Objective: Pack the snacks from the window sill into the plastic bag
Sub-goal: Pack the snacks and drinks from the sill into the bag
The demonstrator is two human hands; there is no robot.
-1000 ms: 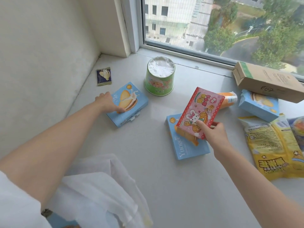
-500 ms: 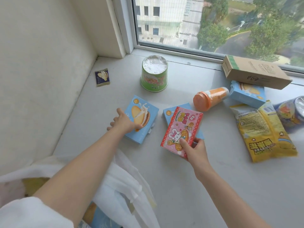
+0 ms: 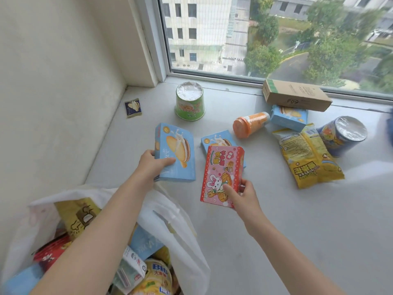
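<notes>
Now the left hand [image 3: 154,165] has lifted the blue box [image 3: 175,152] nearer the plastic bag [image 3: 180,226], fingers clamped on it; the right hand [image 3: 242,195] still pinches the pink box [image 3: 222,173].

Two bare forearms, no sleeves visible on them. Left hand [image 3: 152,167] and right hand [image 3: 244,198] bare: no gloves, rings, watch or wristbands. Nails short, unpainted.

A blue box [image 3: 177,153] and a pink box [image 3: 223,173] are being held tilted above the sill [image 3: 276,220], beside the white bag [image 3: 182,233] lying open and full at the near left. Cups, boxes, an orange bottle [image 3: 247,124] and a yellow packet [image 3: 306,158] are lying scattered by the window.
</notes>
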